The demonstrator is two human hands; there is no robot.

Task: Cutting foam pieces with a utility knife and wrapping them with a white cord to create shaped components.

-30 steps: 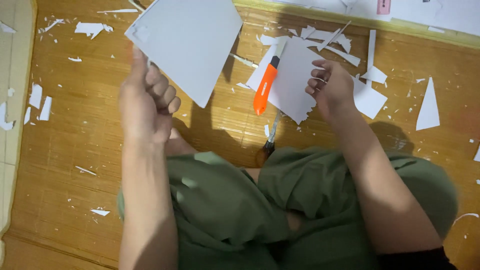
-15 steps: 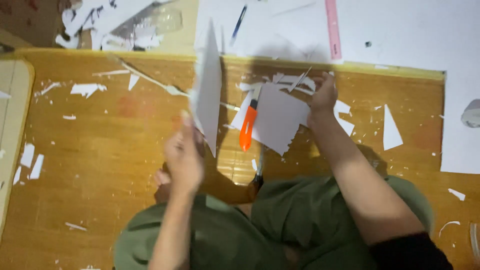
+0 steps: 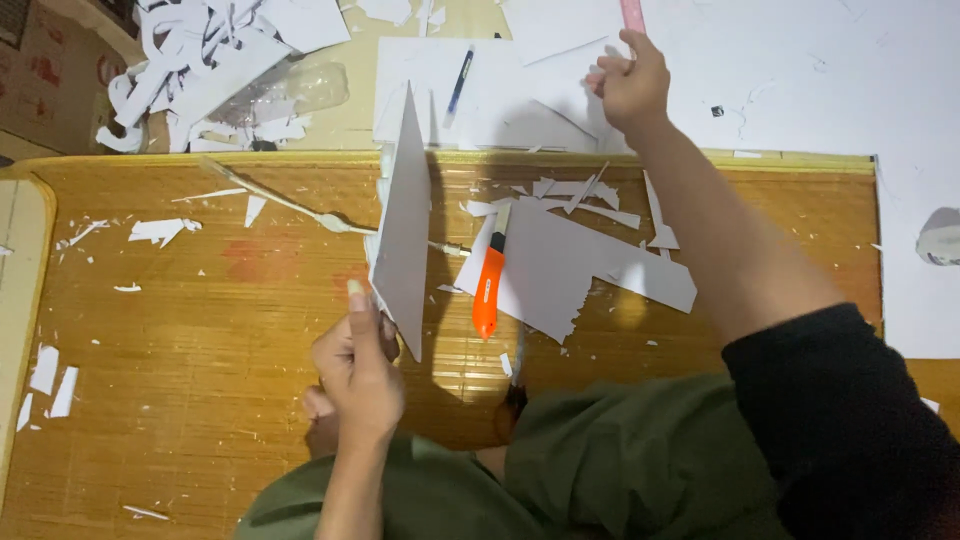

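Note:
My left hand grips the lower corner of a white sheet of card, held upright and edge-on above the bamboo mat. My right hand reaches far forward past the mat's edge and closes on the end of a pink ruler lying on white paper. An orange utility knife lies on a cut white piece in the middle of the mat, between the two hands and touched by neither.
Paper scraps litter the mat. A heap of white offcuts sits at the far left. A dark pen lies on white sheets beyond the mat. My green-trousered legs fill the near edge.
My right hand left the cut piece beside the knife and stretched forward to the pink ruler. My left hand turned the white sheet from facing me to edge-on.

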